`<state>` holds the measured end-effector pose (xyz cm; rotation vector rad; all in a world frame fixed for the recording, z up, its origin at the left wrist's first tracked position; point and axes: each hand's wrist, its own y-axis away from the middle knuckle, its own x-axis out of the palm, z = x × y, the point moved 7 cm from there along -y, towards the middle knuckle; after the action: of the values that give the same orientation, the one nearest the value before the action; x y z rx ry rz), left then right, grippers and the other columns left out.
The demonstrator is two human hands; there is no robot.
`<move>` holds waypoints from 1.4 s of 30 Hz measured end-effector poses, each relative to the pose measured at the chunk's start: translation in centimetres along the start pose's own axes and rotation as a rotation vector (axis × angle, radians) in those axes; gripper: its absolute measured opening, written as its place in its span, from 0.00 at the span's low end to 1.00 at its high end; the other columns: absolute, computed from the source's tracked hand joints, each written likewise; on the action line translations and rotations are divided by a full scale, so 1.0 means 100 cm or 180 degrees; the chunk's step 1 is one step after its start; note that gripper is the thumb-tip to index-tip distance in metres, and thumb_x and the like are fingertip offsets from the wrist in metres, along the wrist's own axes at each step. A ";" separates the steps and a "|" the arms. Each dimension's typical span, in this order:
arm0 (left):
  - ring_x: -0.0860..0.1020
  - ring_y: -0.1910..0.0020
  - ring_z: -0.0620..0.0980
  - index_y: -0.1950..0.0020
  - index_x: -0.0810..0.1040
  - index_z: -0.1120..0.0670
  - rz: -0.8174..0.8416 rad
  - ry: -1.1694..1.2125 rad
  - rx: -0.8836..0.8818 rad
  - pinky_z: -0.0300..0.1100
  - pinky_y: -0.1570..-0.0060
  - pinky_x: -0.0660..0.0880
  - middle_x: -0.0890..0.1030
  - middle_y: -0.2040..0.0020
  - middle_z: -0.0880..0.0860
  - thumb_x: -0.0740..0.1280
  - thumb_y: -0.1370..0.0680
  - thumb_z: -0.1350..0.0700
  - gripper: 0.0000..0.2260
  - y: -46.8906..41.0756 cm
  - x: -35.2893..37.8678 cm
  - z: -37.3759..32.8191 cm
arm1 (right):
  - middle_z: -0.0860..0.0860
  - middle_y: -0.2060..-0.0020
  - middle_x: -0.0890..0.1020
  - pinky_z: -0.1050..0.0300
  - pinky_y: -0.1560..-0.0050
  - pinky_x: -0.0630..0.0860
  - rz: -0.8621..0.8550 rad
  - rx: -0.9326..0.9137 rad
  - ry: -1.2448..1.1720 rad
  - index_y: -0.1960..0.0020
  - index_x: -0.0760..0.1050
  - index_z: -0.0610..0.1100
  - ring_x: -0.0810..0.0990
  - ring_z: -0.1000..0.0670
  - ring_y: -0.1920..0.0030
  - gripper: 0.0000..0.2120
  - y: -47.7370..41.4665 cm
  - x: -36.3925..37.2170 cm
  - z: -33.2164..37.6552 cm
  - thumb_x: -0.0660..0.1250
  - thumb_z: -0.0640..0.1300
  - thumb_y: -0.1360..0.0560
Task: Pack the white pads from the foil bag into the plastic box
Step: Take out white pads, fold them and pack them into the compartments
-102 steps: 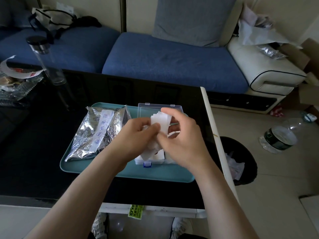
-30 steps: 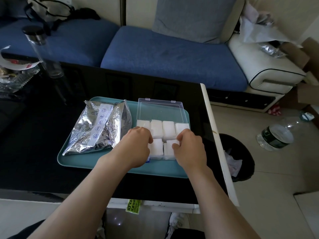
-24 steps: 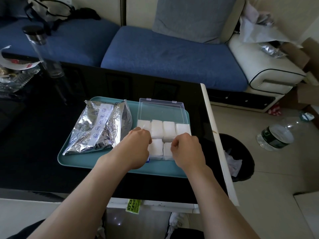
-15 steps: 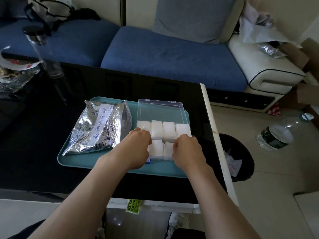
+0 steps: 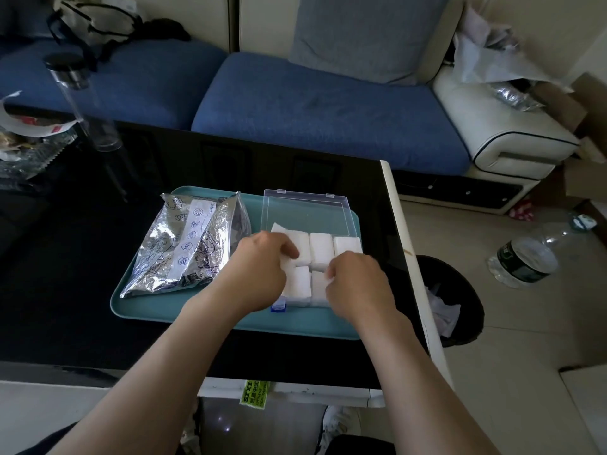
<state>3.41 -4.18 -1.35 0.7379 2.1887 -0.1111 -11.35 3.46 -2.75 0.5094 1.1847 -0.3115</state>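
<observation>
On a black table [image 5: 65,274], a teal tray [image 5: 295,325] carried a foil bag [image 5: 187,247] lying beside an open plastic box [image 5: 307,211], where the left hand [image 5: 259,274] and right hand [image 5: 358,284] each curled fingers around white pads [image 5: 320,249] packed in rows inside.

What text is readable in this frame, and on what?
"SXI": large letters on the green sticker under the table edge; its smaller print is unreadable.
Foil bag, white strip: round icons and one word, too blurred to read.
Bottle on the floor: label too small to read.
</observation>
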 end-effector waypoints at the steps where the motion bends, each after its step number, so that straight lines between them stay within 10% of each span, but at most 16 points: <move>1: 0.75 0.62 0.44 0.39 0.82 0.47 -0.0135 0.0280 -0.0009 0.28 0.69 0.69 0.79 0.43 0.51 0.59 0.21 0.70 0.22 -0.001 -0.004 -0.002 | 0.46 0.49 0.81 0.54 0.52 0.80 -0.0246 0.0062 -0.0321 0.41 0.83 0.44 0.82 0.44 0.50 0.13 -0.001 -0.008 -0.001 0.63 0.35 0.21; 4: 0.81 0.60 0.52 0.41 0.81 0.42 -0.0493 0.1269 -0.0062 0.37 0.68 0.79 0.81 0.45 0.48 0.61 0.21 0.69 0.22 -0.002 -0.014 -0.006 | 0.46 0.58 0.87 0.61 0.64 0.78 -0.0400 0.0342 -0.2201 0.50 0.85 0.44 0.86 0.51 0.62 0.11 0.002 -0.017 -0.001 0.64 0.40 0.20; 9: 0.85 0.51 0.63 0.40 0.82 0.45 -0.0653 0.2612 -0.0217 0.64 0.47 0.83 0.85 0.47 0.61 0.65 0.20 0.69 0.20 0.002 -0.016 -0.010 | 0.45 0.59 0.89 0.51 0.54 0.87 0.0305 0.0213 -0.3877 0.54 0.86 0.42 0.89 0.45 0.58 0.04 0.015 -0.015 0.024 0.73 0.37 0.22; 18: 0.85 0.48 0.66 0.40 0.83 0.47 -0.0886 0.2961 -0.0396 0.61 0.45 0.84 0.84 0.46 0.66 0.69 0.21 0.67 0.17 0.000 -0.015 -0.001 | 0.49 0.60 0.89 0.57 0.58 0.85 -0.0091 0.0134 -0.3863 0.50 0.84 0.48 0.89 0.48 0.59 0.07 0.016 -0.021 0.013 0.75 0.37 0.22; 23: 0.86 0.48 0.59 0.36 0.81 0.50 -0.0767 0.3034 -0.0395 0.49 0.50 0.85 0.83 0.43 0.65 0.65 0.19 0.70 0.19 -0.002 -0.013 0.001 | 0.55 0.56 0.88 0.65 0.57 0.80 -0.1213 0.0214 -0.3654 0.47 0.85 0.52 0.85 0.60 0.57 0.06 0.011 -0.040 -0.010 0.72 0.42 0.19; 33: 0.86 0.44 0.60 0.26 0.70 0.54 -0.0045 0.3494 -0.0407 0.57 0.40 0.82 0.84 0.41 0.62 0.57 0.19 0.74 0.26 0.000 0.005 -0.020 | 0.53 0.61 0.88 0.66 0.60 0.80 -0.0789 -0.0062 -0.3938 0.51 0.87 0.45 0.88 0.56 0.59 0.03 0.014 -0.034 0.013 0.78 0.40 0.25; 42: 0.87 0.47 0.54 0.34 0.76 0.61 0.0304 0.3517 -0.0153 0.44 0.52 0.84 0.87 0.46 0.60 0.58 0.13 0.63 0.10 0.004 0.005 -0.030 | 0.52 0.69 0.85 0.62 0.63 0.79 -0.1024 -0.0236 -0.3510 0.57 0.86 0.48 0.84 0.56 0.66 0.03 0.012 -0.029 0.021 0.78 0.41 0.25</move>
<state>1.40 -2.65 0.35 1.0144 3.1491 0.5182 -10.13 3.25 0.83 0.0238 0.1870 -0.7058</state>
